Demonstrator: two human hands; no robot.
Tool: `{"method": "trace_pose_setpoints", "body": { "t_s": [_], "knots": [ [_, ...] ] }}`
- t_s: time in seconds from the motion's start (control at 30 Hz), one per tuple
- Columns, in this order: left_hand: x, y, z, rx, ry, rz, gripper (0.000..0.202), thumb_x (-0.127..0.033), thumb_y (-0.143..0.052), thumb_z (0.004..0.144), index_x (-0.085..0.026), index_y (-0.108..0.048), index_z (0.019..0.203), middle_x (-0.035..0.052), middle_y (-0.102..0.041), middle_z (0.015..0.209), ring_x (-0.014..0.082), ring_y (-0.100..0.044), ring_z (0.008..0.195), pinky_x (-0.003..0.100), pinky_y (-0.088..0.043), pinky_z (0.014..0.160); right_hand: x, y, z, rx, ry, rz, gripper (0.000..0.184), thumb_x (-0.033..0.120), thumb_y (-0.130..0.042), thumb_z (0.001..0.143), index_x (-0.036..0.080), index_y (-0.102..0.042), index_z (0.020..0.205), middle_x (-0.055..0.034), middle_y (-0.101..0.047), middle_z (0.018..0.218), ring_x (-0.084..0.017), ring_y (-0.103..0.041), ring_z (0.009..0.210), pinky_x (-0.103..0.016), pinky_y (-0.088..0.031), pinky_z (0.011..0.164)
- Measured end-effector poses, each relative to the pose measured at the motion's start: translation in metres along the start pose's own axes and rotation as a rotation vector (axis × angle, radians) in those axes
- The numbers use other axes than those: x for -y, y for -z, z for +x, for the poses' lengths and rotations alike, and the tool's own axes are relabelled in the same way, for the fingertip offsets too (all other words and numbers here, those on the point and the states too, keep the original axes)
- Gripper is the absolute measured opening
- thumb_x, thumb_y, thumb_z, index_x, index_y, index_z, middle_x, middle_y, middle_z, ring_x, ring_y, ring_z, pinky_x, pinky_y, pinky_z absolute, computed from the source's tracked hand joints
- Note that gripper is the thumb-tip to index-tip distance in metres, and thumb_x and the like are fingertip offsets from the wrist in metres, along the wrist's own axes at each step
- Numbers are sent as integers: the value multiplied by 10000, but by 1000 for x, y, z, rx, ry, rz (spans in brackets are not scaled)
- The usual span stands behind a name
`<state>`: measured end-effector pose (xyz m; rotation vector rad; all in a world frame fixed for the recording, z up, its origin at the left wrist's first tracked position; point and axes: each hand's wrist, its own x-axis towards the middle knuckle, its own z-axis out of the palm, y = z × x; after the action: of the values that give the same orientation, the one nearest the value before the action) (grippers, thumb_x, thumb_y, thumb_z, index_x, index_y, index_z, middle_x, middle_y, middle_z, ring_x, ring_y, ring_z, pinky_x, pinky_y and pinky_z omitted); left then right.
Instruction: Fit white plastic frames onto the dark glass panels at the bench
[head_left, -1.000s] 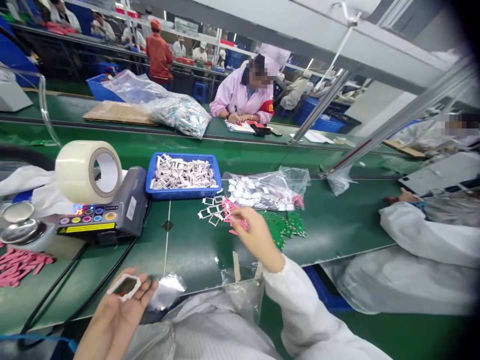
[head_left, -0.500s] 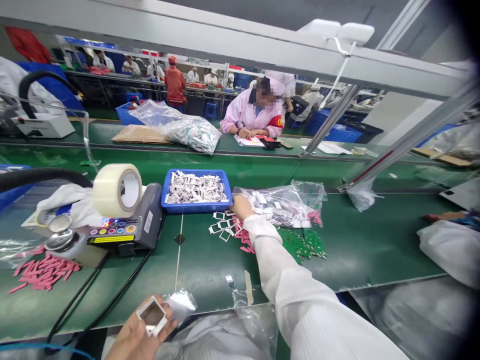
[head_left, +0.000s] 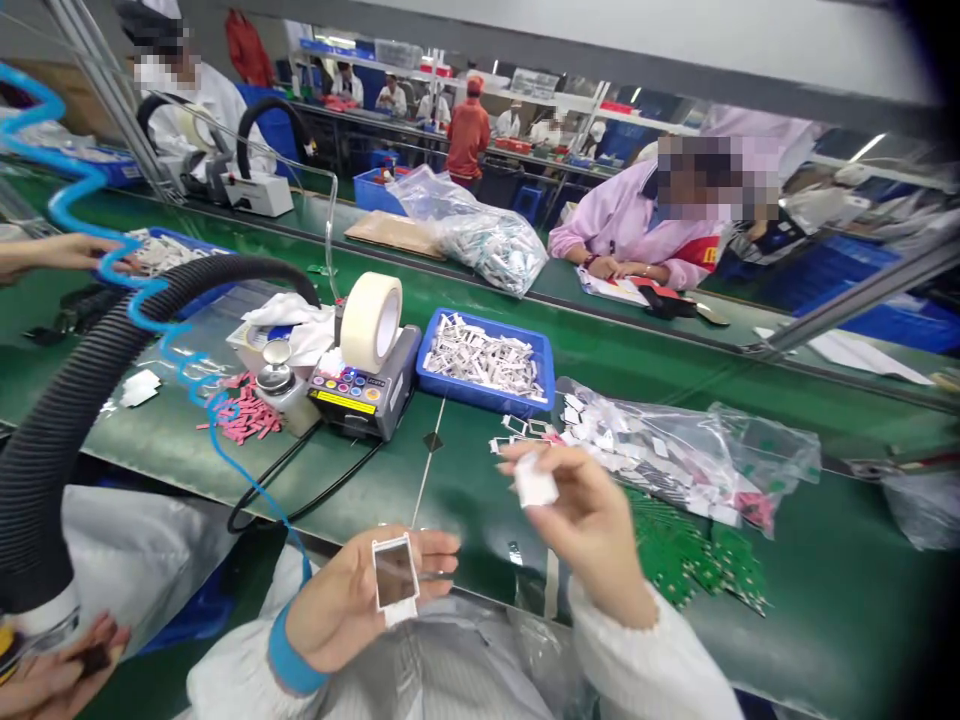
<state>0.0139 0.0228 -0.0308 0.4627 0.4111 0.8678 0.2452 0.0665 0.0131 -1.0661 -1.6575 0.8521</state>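
On the fingers of my left hand (head_left: 337,605) rests a small white plastic frame (head_left: 406,607) with a dark, glossy panel inside it. My thumb lies at its side, and the other fingers stretch out beneath. My right hand (head_left: 596,535), a little higher and to the right, pinches a small white square piece (head_left: 535,482) between thumb and fingers. Beyond that hand, loose white frames (head_left: 517,428) lie near a clear bag (head_left: 697,450) of white squares. Green circuit boards (head_left: 675,555) are spread just right of my right wrist.
A blue tray (head_left: 480,394) of white frames stands beside a tape dispenser (head_left: 375,412) topped by a tape roll (head_left: 365,322). Pink strips (head_left: 247,415) lie by a metal-topped bottle (head_left: 291,395). A black hose (head_left: 97,390) and blue coiled tube (head_left: 184,340) cross the left, near a co-worker's hands (head_left: 82,665).
My right hand has come back from the bag with a white square. The clear film beside my left fingers is gone from there. The view has turned left.
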Motion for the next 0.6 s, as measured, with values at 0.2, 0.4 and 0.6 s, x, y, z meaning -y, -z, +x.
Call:
{"method": "trace_pose_setpoints", "body": {
  "t_s": [0.2,0.4,0.6],
  "knots": [
    [-9,-20,-8,95,-64,23,365,-506,-742,569,-197,-709,758,105,-681,895,297,-591,1027,424,-442,885,14,-73,-15,344,57,337,194,304,-648,766,247,-475,833,-67,-654,1093,-226,-571,1092,-438,-467,896],
    [-12,-16,-18,-12,-151,56,403,-545,-748,523,-188,-699,703,124,-630,1010,317,-561,1041,458,-435,887,19,-78,-5,359,36,317,400,470,-593,800,261,-521,1134,-96,-608,1193,-226,-600,1057,-400,-509,852],
    [-13,-11,-20,-108,-242,238,401,-545,-721,567,-177,-682,723,46,-516,865,185,-534,777,340,-473,741,26,-94,2,162,266,-120,268,131,-561,834,278,-667,1031,-15,-715,952,-164,-668,874,-303,-539,780]
  ]
}}
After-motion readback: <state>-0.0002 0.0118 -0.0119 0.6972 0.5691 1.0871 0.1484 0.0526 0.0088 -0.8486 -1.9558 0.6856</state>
